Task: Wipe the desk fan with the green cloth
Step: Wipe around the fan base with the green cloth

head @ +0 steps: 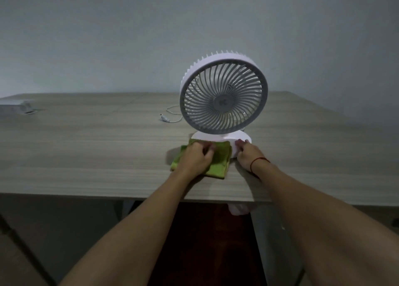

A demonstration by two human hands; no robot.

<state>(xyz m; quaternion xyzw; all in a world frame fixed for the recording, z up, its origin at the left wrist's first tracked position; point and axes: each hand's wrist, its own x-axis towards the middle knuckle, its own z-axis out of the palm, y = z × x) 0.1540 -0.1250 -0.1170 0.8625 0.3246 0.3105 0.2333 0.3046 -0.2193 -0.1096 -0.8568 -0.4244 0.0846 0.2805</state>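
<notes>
No legible text, desk fan [224, 100] hub mark too blurred

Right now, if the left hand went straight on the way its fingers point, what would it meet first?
Probably the white base of the desk fan: the left hand grips the green cloth right before it. Depth is unclear.

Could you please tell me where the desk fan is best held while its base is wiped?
By its low, wide base, from the front right, where the right hand holds the rim: the green cloth and left hand cover the front left, and the slatted head sits high.
</notes>
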